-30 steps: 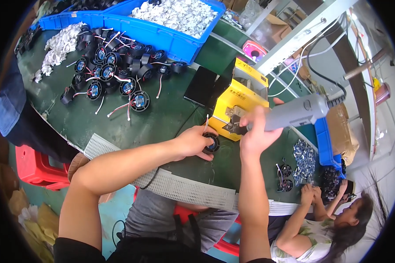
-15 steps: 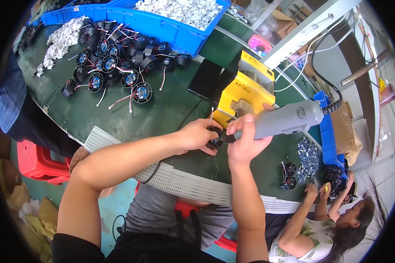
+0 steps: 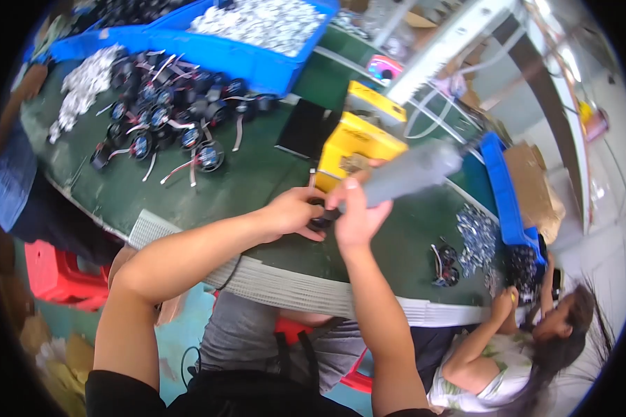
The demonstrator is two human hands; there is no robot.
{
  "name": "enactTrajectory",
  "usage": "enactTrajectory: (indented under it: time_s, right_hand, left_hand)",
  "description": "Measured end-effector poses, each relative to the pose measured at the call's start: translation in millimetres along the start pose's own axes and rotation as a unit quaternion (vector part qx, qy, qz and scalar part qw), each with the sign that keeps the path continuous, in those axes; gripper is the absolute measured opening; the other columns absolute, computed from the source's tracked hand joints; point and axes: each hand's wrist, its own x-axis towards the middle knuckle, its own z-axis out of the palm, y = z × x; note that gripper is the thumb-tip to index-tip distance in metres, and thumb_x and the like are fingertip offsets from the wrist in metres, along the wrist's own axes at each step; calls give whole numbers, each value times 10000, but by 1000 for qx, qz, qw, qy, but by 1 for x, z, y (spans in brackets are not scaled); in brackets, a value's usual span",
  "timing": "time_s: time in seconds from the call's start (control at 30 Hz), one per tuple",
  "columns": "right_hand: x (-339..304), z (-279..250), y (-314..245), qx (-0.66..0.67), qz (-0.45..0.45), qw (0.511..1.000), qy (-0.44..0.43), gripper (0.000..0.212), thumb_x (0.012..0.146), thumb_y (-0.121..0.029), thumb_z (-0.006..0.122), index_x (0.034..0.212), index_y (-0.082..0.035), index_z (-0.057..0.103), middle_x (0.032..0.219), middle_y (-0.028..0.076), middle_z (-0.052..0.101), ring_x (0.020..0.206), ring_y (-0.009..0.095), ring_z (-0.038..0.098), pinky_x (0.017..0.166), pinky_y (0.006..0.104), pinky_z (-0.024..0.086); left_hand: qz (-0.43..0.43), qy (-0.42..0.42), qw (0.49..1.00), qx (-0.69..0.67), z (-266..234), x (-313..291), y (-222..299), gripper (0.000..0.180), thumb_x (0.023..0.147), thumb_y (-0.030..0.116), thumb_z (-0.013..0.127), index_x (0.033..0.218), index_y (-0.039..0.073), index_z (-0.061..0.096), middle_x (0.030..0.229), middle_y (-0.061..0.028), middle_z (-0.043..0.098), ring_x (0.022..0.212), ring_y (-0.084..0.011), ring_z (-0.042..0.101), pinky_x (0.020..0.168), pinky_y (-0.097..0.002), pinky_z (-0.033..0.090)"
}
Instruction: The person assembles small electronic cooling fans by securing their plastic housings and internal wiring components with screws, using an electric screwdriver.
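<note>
Pinching a round black housing (image 3: 320, 222) btwn thumb & fingers, L hand (image 3: 295, 210) is curled mostly closed, low over the green tabletop (image 3: 403, 257); R hand (image 3: 360, 217) is wrapped round a grey handheld tool (image 3: 414, 174), its dark tip at or v. near the housing (too blurred to say if touching). Looks mid-step on this 1 pc, prob.; no sign it's finished. Beyond, left of the yellow box (image 3: 358, 146), a big heap of similar black wired units (image 3: 163, 115) lies loose, plus a few black round pcs (image 3: 446, 266) off to the right; done or waiting, unclear. Housing itself: dark, short, roughly cylindrical, partly hidden by fingers, w/ a thin pale lead (image 3: 312, 178) sticking up. It's in front of the yellow box, nr the wearer's side. Finer surface detail: blurred.
</note>
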Motion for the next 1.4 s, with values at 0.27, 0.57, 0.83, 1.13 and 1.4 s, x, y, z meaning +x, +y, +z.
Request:
enactTrajectory:
  time_s: [0.27, 0.57, 0.83, 1.13, 1.4]
  right_hand:
    - [-5, -81, -55, -442, -72, 889, -93, 558, 778, -265, 778, 1234, -21, 570, 1194, 177, 590, 1138, 328, 560, 1003, 399, 432]
    - [-34, -250, -95, -797, 182, 574, 55, 579, 715, -346, 777, 1193, -63, 614, 1015, 201, 685, 933, 379, 652, 879, 471, 498]
    - [-53, -56, -88, -546, -159, 793, -216, 576, 685, -206, 830, 1183, -30, 598, 1131, 166, 644, 1027, 350, 631, 888, 416, 525]
    - [-20, -58, -56, -302, -66, 931, -192, 327, 906, -178, 619, 1180, -1, 595, 1165, 171, 618, 1066, 297, 627, 890, 370, 504]
    - [-8, -66, -36, -378, 37, 856, -350, 205, 966, -112, 519, 1074, -1, 654, 948, 164, 697, 860, 286, 689, 768, 348, 524]
  left_hand:
    - [150, 191, 834, 496, -43, -50, 54, 308, 834, 121, 570, 1121, 36, 644, 750, -185, 678, 704, -282, 710, 676, -404, 553]
    - [284, 542, 609, 505, -71, -86, 86, 750, 746, 179, 720, 1412, 98, 385, 1376, -208, 451, 1162, -415, 544, 916, -467, 498]
    - [147, -162, 959, 183, -3, -50, 20, 583, 983, 419, 547, 1407, 35, 434, 1134, -110, 614, 821, -171, 668, 682, -298, 573]
    - [387, -140, 783, 467, -3, -49, 35, 573, 798, 195, 776, 1317, 104, 551, 1176, -94, 616, 1048, -244, 610, 911, -356, 498]
    - [466, -152, 643, 588, -5, -51, 25, 576, 684, 162, 796, 1223, 113, 599, 1224, -49, 584, 1083, -280, 545, 945, -403, 475]
